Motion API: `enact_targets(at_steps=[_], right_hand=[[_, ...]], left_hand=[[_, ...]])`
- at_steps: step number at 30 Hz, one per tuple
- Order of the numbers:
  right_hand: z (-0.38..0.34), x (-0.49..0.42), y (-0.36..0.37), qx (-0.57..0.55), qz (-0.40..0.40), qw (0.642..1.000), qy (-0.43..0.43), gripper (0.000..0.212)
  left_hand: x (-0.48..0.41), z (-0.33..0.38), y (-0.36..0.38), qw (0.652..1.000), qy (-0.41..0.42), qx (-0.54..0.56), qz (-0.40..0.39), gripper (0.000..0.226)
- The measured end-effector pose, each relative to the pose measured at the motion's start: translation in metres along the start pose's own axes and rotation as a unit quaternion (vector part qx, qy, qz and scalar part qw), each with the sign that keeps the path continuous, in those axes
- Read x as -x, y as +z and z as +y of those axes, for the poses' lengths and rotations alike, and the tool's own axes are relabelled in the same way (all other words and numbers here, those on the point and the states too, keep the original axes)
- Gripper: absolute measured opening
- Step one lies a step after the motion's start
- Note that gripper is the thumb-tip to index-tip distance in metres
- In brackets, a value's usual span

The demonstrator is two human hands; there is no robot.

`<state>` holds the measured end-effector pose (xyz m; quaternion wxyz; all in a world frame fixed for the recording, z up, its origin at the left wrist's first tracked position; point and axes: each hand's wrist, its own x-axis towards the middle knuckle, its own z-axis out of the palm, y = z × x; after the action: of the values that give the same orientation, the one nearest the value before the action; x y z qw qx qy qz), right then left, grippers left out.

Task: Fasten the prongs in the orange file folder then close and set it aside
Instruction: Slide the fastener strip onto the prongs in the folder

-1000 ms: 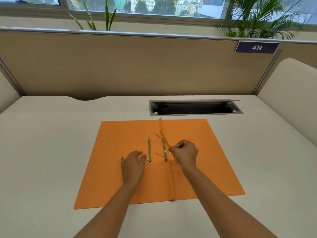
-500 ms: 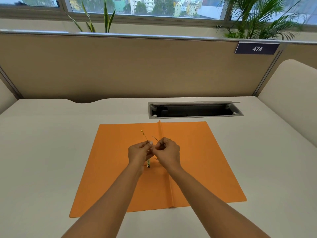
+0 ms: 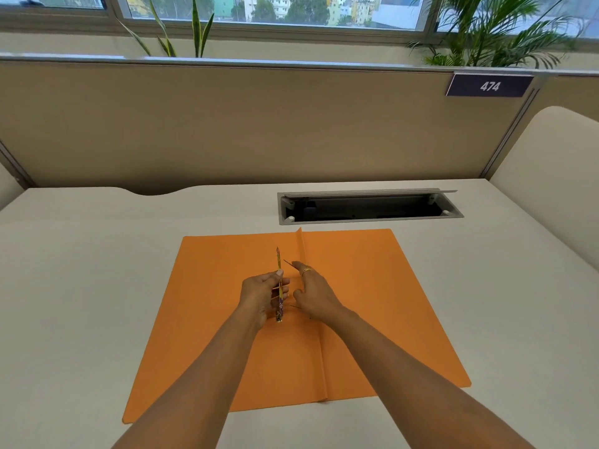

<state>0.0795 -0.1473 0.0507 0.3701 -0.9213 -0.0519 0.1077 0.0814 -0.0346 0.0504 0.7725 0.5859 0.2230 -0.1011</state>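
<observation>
The orange file folder (image 3: 372,296) lies open and flat on the desk, its spine fold running toward me. My left hand (image 3: 261,294) pinches a thin yellowish metal fastener bar (image 3: 278,264) that stands on edge just left of the fold. My right hand (image 3: 312,293), with a ring on one finger, rests beside the fold with its fingers apart, touching thin dark prongs (image 3: 289,263) that stick up from the folder. The lower prong ends are hidden behind my hands.
A recessed cable tray (image 3: 369,207) with its lid raised sits in the desk just beyond the folder. A tan partition (image 3: 259,124) with a plate marked 474 closes the back. A cream side panel (image 3: 551,170) rises at the right.
My right hand had the yellow bar a second ago; both hands met over the prongs, and now my left hand holds the bar upright while my right hand has opened.
</observation>
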Motion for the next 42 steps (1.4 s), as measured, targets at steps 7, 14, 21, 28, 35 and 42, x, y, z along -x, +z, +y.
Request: enact_targets(at_steps=[7,14,21,28,35,42], right_hand=[[0.007,-0.005,0.002,0.0,0.014,1.0,-0.017,0.065],[0.014,-0.007,0.004,-0.002,0.016,1.0,-0.027,0.059],[0.027,0.008,0.004,-0.049,0.13,0.989,-0.053,0.029],[0.043,0.03,0.006,-0.171,0.09,0.977,-0.095,0.013],[0.042,0.036,0.009,-0.169,0.079,0.977,-0.1,0.012],[0.036,0.031,0.013,-0.133,0.1,0.983,-0.081,0.014]], left_hand=[[-0.006,-0.005,0.007,1.0,0.0,0.007,0.005,0.018],[-0.009,-0.009,0.005,1.0,-0.004,-0.016,-0.001,0.018],[-0.011,-0.009,0.005,1.0,-0.001,-0.024,-0.002,0.029],[-0.011,-0.01,0.007,0.999,-0.009,-0.041,-0.003,0.012],[-0.01,-0.009,0.009,1.0,-0.009,-0.023,0.001,0.02],[-0.008,-0.007,0.009,1.0,-0.005,-0.006,-0.003,0.022]])
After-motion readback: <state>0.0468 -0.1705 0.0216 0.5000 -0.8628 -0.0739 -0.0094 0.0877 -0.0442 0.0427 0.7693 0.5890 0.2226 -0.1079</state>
